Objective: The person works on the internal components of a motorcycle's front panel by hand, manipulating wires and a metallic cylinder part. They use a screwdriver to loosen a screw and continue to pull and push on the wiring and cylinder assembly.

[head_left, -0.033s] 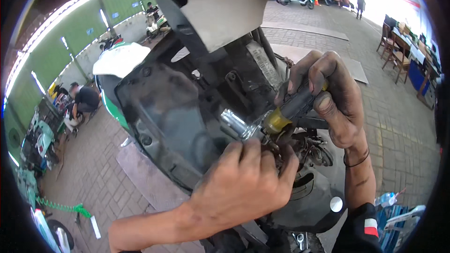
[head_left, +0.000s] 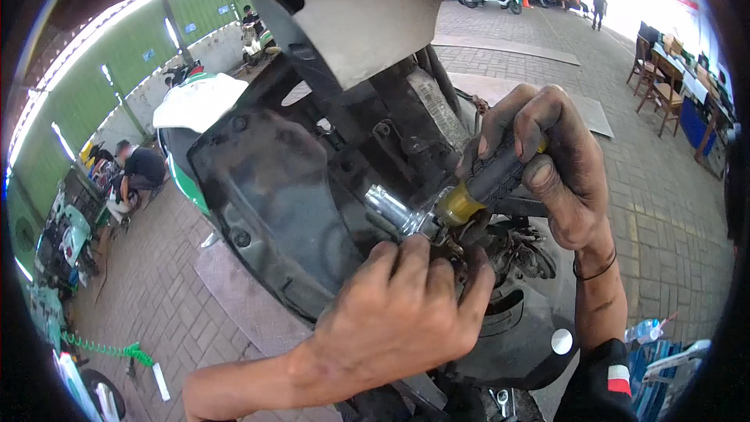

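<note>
Pinching a black-and-yellow ribbed handle (head_left: 497,177), right hand (head_left: 573,158) — below it left hand (head_left: 402,302), grip hidden, by silver metal cylinder (head_left: 392,210) — little changed

The left hand (head_left: 406,297) sits at the near side of a metal cylinder (head_left: 393,209); the right hand (head_left: 574,164), farther right, wraps a tool handle (head_left: 498,172). Far left crouches a person (head_left: 144,166); far right, chairs (head_left: 668,95) stand left of a table (head_left: 687,78).

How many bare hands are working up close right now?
2: the left hand at the shiny silver metal cylinder, the right hand gripping the black-and-yellow rounded handle. Distant people's hands aren't counted.
</note>
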